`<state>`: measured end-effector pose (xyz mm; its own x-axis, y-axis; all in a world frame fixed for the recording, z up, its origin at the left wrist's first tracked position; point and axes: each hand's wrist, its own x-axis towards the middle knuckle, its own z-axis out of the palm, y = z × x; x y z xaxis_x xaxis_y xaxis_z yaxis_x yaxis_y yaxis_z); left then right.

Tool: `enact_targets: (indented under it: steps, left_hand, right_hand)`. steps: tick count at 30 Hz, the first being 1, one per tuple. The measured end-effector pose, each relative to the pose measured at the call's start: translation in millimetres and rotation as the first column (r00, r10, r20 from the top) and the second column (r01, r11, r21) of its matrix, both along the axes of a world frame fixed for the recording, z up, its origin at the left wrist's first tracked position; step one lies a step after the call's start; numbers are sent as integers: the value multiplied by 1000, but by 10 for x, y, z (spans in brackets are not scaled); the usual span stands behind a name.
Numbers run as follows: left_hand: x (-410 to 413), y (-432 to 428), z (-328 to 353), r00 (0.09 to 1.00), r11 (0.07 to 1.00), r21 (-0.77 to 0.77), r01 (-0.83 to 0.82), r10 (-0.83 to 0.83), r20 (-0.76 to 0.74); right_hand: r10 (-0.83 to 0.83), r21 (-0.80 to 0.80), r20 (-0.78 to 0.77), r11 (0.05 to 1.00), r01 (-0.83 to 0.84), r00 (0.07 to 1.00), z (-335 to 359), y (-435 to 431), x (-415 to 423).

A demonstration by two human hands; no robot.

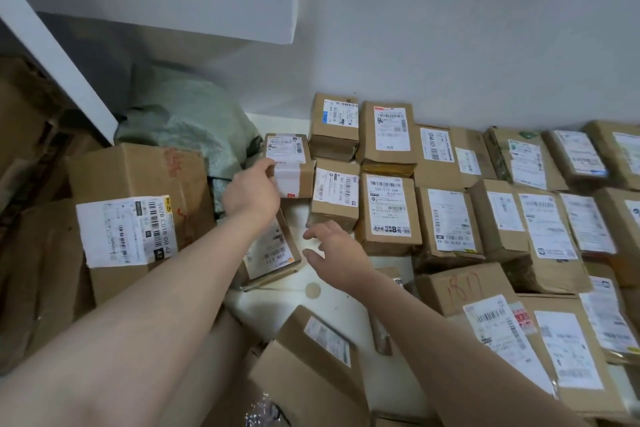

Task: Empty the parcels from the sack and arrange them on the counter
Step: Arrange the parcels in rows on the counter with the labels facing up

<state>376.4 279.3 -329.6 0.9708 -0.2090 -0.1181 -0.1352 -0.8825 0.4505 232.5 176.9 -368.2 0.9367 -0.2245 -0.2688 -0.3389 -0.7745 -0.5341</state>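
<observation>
The task looks mostly done. On the right side of the white tabletop (pixel 332 312) many brown parcels (pixel 450 218) stand in rows, side by side with their labels up, from the far wall to the near edge.

The left hand (pixel 251 191) grips a small box (pixel 289 163) by its near left corner, with thumb and fingers curled on it. The box is at the left end of the far rows, just beside the other parcels. I judge that it is being put in its place. The right hand (pixel 334 250) is apart from the left one, above a bare part of the tabletop. Its fingers are loose and spread, and it holds nothing.

The green sack (pixel 187 125) lies at the far left, behind a big box (pixel 138 211). It looks bulging, so probably some parcels are inside, but I cannot see its opening. A flat parcel (pixel 273 253) under the left wrist and a tilted box (pixel 304 367) at the near edge are not yet in a row.
</observation>
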Motion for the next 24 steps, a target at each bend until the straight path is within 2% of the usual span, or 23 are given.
enact_targets:
  steps: [4,7,10,12,15,17,21,24]
  left_hand:
    - [135,-149,-11,994,998,-37,-50,47,-95]
    - [171,-193,-99,984,992,-128,-19,-4,-178]
    - [89,-129,-189,988,985,-165,-51,26,-150]
    - [-40,-31,-236,991,981,-167,-94,76,-114]
    - [-365,110,-250,989,971,-211,-112,87,-123]
    - [-574,165,-231,983,973,-190,-130,102,-152]
    - [-748,174,-193,921,963,9,-271,262,-290]
    - [-731,172,-137,874,928,-84,-363,308,-374]
  right_hand:
    - [-9,24,30,1000,8,1000,-57,11,9]
    - [-3,49,34,999,1,999,-115,41,51]
    - [-28,85,23,996,26,999,-162,72,89]
    - [-100,131,-20,986,102,995,-161,100,105]
    - [-261,291,-72,918,270,963,-164,169,120]
    - [-311,376,-123,864,335,942,-162,223,90]
    - [-200,456,-300,829,324,933,-105,296,-52]
    - [-227,546,-302,755,363,926,-93,339,-139]
